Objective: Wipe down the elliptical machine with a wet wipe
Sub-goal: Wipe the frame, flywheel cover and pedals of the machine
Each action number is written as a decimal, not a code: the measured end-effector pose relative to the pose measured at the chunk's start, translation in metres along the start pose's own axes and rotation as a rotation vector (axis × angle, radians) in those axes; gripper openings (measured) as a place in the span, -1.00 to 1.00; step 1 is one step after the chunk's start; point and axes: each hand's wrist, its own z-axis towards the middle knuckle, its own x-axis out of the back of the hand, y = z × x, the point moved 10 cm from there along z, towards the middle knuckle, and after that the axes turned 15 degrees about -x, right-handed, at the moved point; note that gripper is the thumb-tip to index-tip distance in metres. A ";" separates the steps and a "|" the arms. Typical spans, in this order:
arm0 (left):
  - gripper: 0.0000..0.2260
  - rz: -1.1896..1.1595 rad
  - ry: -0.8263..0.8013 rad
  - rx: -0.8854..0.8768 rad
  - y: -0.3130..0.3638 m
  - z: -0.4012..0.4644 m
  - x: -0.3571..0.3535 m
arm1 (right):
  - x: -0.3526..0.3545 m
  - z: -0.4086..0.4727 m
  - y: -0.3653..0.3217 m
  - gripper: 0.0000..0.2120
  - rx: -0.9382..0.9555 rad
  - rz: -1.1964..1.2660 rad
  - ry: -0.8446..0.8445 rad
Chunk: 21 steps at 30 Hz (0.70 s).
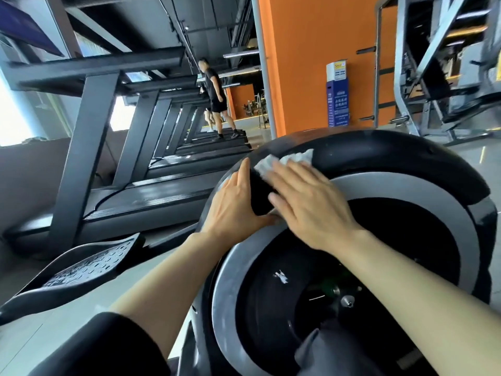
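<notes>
Wet wipe [284, 161] pressed flat under right hand [311, 204]

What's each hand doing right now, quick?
Left hand: open, resting flat on the flywheel housing, holding nothing.
Right hand: open, straight fingers pressing the wet wipe onto the housing.

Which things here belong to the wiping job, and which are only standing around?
For the job:
wet wipe
elliptical's flywheel housing
right hand, pressing the wipe
left hand, resting on the housing

Not involved:
treadmills
person on a treadmill
blue sign stand
</notes>
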 end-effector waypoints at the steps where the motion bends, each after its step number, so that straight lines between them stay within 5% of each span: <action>1: 0.08 0.001 -0.006 0.016 0.000 0.000 0.000 | 0.005 0.006 0.017 -0.45 -0.094 0.031 0.016; 4: 0.04 0.014 0.012 0.040 0.001 0.001 0.002 | 0.005 0.007 0.028 -0.41 -0.255 0.054 0.046; 10: -0.13 0.020 0.036 0.035 -0.002 0.000 0.000 | -0.004 -0.014 -0.017 -0.47 0.091 -0.013 -0.029; 16: -0.04 0.028 0.052 0.069 0.003 -0.001 -0.005 | 0.006 0.003 0.033 -0.41 -0.259 0.001 0.024; 19: -0.23 0.004 0.114 0.039 0.004 -0.004 -0.005 | -0.007 -0.006 -0.012 -0.43 -0.016 0.002 -0.036; 21: -0.14 -0.051 0.129 0.033 0.004 -0.008 -0.006 | -0.007 -0.006 -0.013 -0.44 0.098 -0.028 -0.076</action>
